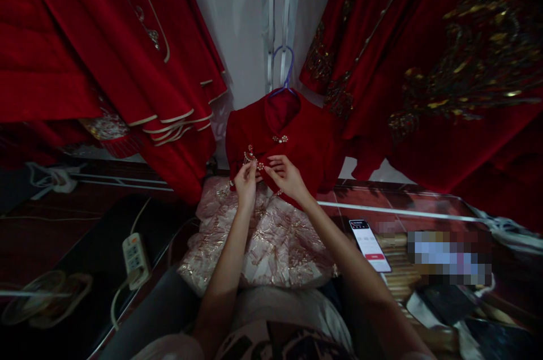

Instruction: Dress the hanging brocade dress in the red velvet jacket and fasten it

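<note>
A short-sleeved red top [316, 139] with a stand collar hangs before me on a purple hanger [290, 72]. At its front, my left hand [246, 181] is closed in a pinch on a beaded flower clasp [260, 167]. Just right of the clasp is my right hand [288, 176], thumb and index finger close together at the cloth; what lies between them is too small to make out. A second beaded clasp [280, 139] sits below the collar. Beaded trim [250, 155] shows above my left fingers. A pale pink skirt with gold pattern [280, 241] spreads below, over my lap.
Red garments [169, 82] hang at left, and others with gold sequins [466, 65] at right. A lit phone [370, 247] lies on a slatted wooden surface [399, 266] at my right. At left, a power strip [136, 258] with a cord rests on a black surface [97, 235].
</note>
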Tool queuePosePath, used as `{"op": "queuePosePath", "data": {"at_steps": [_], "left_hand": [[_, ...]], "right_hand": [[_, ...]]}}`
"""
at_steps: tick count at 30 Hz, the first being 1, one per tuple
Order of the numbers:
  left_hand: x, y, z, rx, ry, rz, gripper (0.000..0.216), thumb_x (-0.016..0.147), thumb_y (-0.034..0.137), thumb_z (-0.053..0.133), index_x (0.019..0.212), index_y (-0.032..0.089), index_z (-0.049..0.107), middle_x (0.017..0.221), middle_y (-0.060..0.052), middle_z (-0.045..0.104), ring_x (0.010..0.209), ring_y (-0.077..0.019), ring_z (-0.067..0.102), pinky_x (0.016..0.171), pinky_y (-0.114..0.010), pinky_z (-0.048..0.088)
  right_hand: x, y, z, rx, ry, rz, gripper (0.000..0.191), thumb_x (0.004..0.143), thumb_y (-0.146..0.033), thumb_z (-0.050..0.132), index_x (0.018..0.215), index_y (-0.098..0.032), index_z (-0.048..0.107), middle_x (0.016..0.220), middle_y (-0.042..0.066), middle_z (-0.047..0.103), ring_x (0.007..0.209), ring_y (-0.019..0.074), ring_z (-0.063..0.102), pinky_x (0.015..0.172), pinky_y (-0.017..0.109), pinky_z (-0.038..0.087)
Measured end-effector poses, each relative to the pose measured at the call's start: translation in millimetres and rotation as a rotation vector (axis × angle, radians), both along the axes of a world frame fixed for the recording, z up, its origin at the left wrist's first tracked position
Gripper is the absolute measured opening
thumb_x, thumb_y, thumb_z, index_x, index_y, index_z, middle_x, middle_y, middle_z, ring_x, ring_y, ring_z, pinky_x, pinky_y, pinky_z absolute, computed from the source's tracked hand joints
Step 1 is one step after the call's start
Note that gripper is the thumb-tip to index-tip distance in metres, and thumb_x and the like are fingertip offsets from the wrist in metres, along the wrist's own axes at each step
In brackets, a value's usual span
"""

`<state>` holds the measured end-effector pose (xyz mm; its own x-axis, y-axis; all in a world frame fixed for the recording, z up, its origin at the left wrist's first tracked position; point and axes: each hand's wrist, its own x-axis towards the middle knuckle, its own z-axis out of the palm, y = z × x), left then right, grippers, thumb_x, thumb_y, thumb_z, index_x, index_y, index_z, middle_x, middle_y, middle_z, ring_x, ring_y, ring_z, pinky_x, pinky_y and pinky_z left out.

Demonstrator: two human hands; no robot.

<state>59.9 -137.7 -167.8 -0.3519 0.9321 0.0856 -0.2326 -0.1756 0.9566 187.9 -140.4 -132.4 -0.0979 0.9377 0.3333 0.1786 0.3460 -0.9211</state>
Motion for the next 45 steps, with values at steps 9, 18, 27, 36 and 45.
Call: {"op": "queuePosePath", "data": {"at_steps": [9,18,27,36,45], "left_hand": [[-20,30,-7.9,0.157,0.320,0.048,0.021,0.079,0.033,0.062,0.093,0.017,0.064,0.099,-0.007,0.067,0.089,-0.0146,0.063,0.082,-0.030,0.053],[-26,70,-9.7,0.180,0.350,0.048,0.026,0.070,0.017,0.062,0.095,0.017,0.054,0.095,-0.006,0.065,0.084,-0.0123,0.064,0.080,-0.028,0.052],[-33,76,-8.6,0.120,0.225,0.000,0.022,0.067,0.014,0.061,0.089,0.013,0.064,0.094,-0.009,0.070,0.083,-0.0135,0.066,0.088,-0.033,0.052],[-34,79,-6.9,0.142,0.258,0.001,0.020,0.069,0.023,0.067,0.086,0.012,0.069,0.088,-0.009,0.073,0.079,-0.0147,0.068,0.083,-0.032,0.053],[-48,83,-1.1,0.220,0.500,-0.053,0.015,0.070,0.020,0.066,0.084,0.014,0.067,0.083,-0.005,0.069,0.073,-0.0124,0.065,0.074,-0.026,0.053]], "right_hand": [[-7,17,-7.2,0.045,0.013,-0.085,0.021,0.077,-0.033,0.065,0.090,-0.021,0.053,0.084,0.003,0.062,0.073,0.0133,0.061,0.067,0.027,0.054],[-10,51,-11.0,0.057,0.060,-0.146,0.030,0.072,-0.038,0.069,0.092,-0.020,0.056,0.080,0.001,0.064,0.069,0.0122,0.062,0.069,0.026,0.052],[-36,68,-3.4,0.134,-0.124,-0.166,0.013,0.080,-0.021,0.058,0.093,-0.020,0.058,0.088,0.003,0.067,0.073,0.0129,0.063,0.072,0.027,0.052],[-42,66,-3.8,0.170,-0.278,-0.256,0.014,0.084,-0.022,0.054,0.097,-0.022,0.057,0.091,0.002,0.067,0.073,0.0137,0.062,0.070,0.028,0.049],[-44,72,-8.3,0.220,-0.220,-0.246,0.010,0.084,-0.020,0.055,0.094,-0.020,0.057,0.090,0.001,0.067,0.073,0.0122,0.063,0.071,0.025,0.051]]}}
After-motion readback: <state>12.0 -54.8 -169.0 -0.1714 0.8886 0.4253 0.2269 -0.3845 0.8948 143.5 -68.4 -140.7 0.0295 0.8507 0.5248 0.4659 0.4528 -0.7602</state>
